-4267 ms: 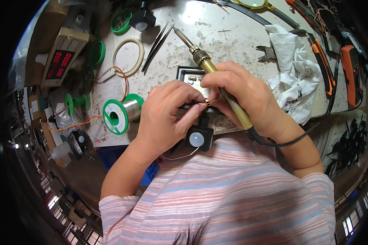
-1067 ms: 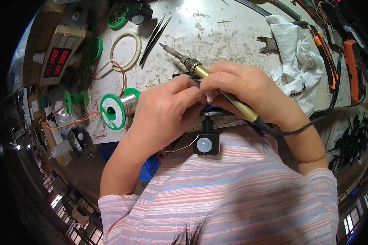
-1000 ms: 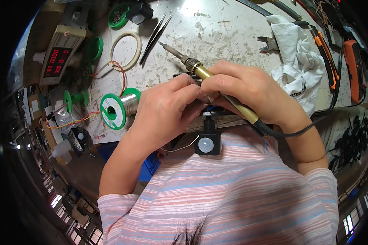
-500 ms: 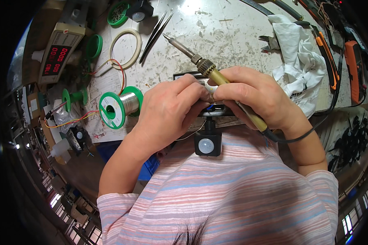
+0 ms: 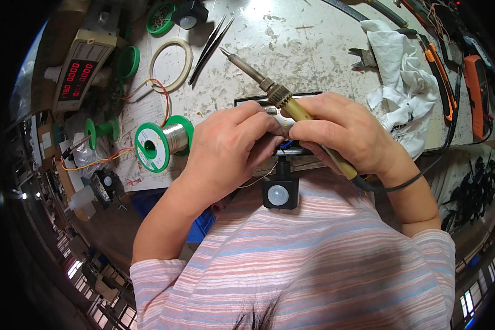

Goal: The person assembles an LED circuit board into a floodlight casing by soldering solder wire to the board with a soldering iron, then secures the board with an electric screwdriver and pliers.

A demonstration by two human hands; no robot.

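A soldering iron lies across my right hand, which is closed round its handle. Its bare tip points up and left, away from the work. Beneath both hands sits a shallow black-framed lamp housing with a pale board inside, partly covered by my fingers. From the housing's near edge hangs a black cube-shaped sensor with a white dome. My left hand is closed in a pinch over the housing, its fingertips meeting those of the right; what they pinch is hidden. A short blue wire shows just below the fingertips.
Left of my hands stands a solder spool. Beyond it are a tape ring, tweezers and a power supply with red digits. At right lie cutters, a white cloth and an orange meter.
My right hand and the soldering iron have shifted slightly, the iron's collar moving a little right and down. More of the pale board shows between the hands. The left hand barely moves.
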